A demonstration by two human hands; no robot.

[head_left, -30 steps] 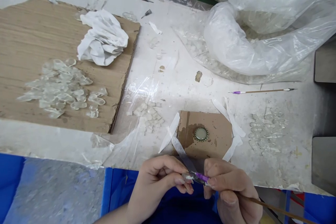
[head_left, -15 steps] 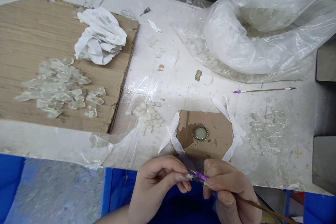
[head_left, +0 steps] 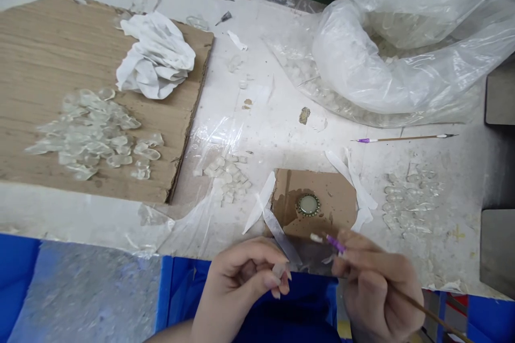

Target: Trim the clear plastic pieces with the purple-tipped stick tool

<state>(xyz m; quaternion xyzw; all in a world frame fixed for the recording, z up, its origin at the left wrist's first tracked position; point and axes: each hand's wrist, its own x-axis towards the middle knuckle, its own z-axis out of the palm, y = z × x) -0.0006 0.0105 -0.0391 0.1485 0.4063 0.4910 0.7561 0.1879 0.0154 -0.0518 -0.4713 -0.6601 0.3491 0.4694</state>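
My left hand (head_left: 241, 278) is at the bottom centre, its fingertips pinched on a small clear glass piece (head_left: 278, 269). My right hand (head_left: 378, 284), somewhat blurred, grips a thin wooden brush (head_left: 336, 245) with a purple band and a white tip; the tip points up and left toward a bottle cap (head_left: 308, 205) holding pale liquid. The cap sits on a small brown cardboard square (head_left: 333, 203) taped to the white table (head_left: 273, 118). The brush tip is apart from the glass piece.
A large cardboard sheet (head_left: 48, 48) at left carries a heap of clear glass pieces (head_left: 92, 134) and a crumpled white cloth (head_left: 155, 56). Small white chips (head_left: 227, 174) lie on plastic film. More glass pieces (head_left: 406, 198), a second brush (head_left: 402, 139) and plastic bags (head_left: 382, 53) sit right.
My right hand has lifted the brush away from the glass piece, up and to the right toward the bottle cap. My left hand stays put, still pinching the piece.
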